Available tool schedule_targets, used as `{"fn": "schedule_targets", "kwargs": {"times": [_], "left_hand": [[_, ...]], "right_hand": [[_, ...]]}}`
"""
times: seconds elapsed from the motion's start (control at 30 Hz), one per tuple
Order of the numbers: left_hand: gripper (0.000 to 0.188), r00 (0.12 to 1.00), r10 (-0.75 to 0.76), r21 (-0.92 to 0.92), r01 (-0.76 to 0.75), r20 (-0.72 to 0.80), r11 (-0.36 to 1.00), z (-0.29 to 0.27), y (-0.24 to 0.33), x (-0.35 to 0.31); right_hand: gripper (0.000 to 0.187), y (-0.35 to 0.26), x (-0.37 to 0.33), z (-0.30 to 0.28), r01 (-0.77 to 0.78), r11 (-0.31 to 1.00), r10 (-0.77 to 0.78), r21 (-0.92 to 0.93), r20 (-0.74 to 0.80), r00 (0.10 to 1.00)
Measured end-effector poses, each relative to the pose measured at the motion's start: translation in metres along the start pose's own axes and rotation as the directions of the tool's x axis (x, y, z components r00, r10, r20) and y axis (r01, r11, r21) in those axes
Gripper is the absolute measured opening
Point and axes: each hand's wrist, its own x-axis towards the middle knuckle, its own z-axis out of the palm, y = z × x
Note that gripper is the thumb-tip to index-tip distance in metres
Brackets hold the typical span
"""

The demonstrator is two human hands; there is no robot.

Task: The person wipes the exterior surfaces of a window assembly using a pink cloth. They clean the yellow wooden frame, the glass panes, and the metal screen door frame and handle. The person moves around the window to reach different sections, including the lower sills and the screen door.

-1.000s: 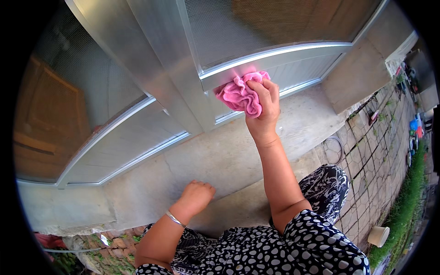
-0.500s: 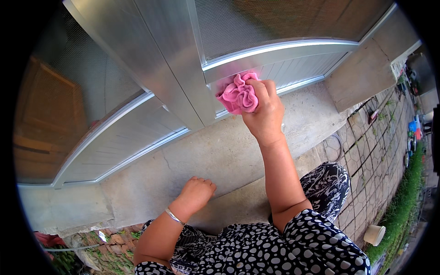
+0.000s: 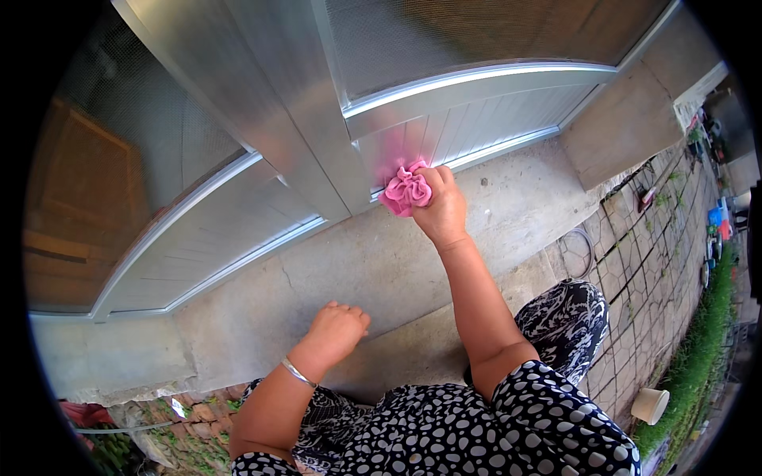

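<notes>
A bunched pink cloth (image 3: 406, 190) is gripped in my right hand (image 3: 441, 208), its fingers closed around the right side of it. The cloth is at the bottom edge of the silver metal door panel (image 3: 468, 115), close to the lower left corner of the right-hand door. My left hand (image 3: 337, 329) hovers over the concrete step, fingers curled in; I see nothing in it, though its palm side is hidden. A silver bangle (image 3: 299, 373) circles the left wrist.
Mesh screens fill the upper door sections, with a left door panel (image 3: 214, 246) alongside. Below runs a concrete ledge (image 3: 381, 270). To the right are hexagonal paving (image 3: 635, 270), a coiled hose (image 3: 578, 254), a grass strip (image 3: 702, 341) and a pale bucket (image 3: 650, 405).
My right hand has moved the pink cloth down the panel, slightly left and toward me, to its bottom edge. The left hand has barely shifted.
</notes>
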Motion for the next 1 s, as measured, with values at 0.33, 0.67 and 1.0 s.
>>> {"fn": "schedule_targets", "kwargs": {"times": [0.33,0.67,1.0], "left_hand": [[0.019,1.0,-0.012,-0.012,0.012,0.001,1.0,0.001,-0.001,-0.001],[0.018,1.0,-0.009,-0.022,0.009,-0.001,1.0,0.001,-0.001,-0.001],[0.019,0.998,-0.041,-0.032,0.043,0.055,0.999,-0.001,-0.001,-0.001]], "right_hand": [[0.064,-0.055,0.036,-0.044,0.257,0.954,-0.224,0.155,-0.202,0.953],[0.064,-0.05,0.036,-0.042,0.271,0.955,-0.236,0.12,-0.248,0.94],[0.059,-0.045,0.035,-0.035,0.336,0.933,-0.285,0.129,-0.309,0.907]]}}
